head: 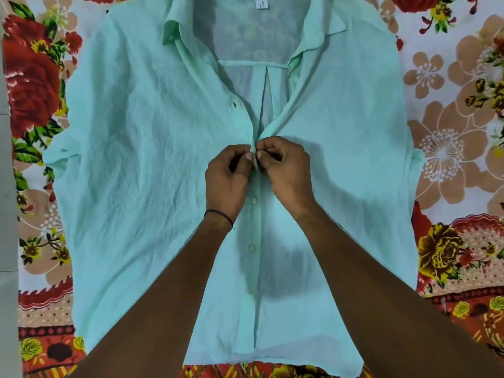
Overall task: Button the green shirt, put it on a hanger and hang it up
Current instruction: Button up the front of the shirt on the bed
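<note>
Flat on the red floral sheet (450, 159), the thin mint-green shirt (152, 165) runs its button line straight away, left hand (226, 181) and right hand (286, 170) pinching both edges just above 3 fastened buttons (253, 200).

Thin, creased, matt cloth shirt (152, 165)

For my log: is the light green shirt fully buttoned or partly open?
Partly open. Below the left hand and right hand three pale buttons close the light green shirt; above them it gapes to the collar.
</note>
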